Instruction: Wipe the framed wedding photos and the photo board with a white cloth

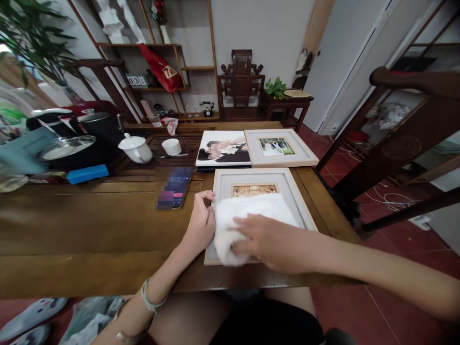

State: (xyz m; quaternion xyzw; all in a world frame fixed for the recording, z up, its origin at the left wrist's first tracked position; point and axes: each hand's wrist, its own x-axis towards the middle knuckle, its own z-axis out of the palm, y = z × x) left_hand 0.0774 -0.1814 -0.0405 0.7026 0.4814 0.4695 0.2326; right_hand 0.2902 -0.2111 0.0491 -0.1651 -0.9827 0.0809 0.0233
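Note:
A picture frame [300,211] with a pale wooden border and grey mat lies flat at the table's front edge, a golden-brown picture in its middle. My right hand [266,239] presses a bunched white cloth [230,215] onto the frame's face, its fingers bent over the fabric. The cloth covers the lower left of the frame. My left hand [201,223] is closed at the frame's left edge, with fingers curled against the border. Behind it lie a second pale frame [305,149] with a small photo and a white-edged photo panel [230,139], side by side.
On the wooden table [89,225], a phone [179,187] lies left of the frame. Farther left are a white lidded teacup [135,148], a small white bowl [171,146], a blue block [88,173] and a glass-lidded pan [68,147]. A dark chair [395,139] stands at right.

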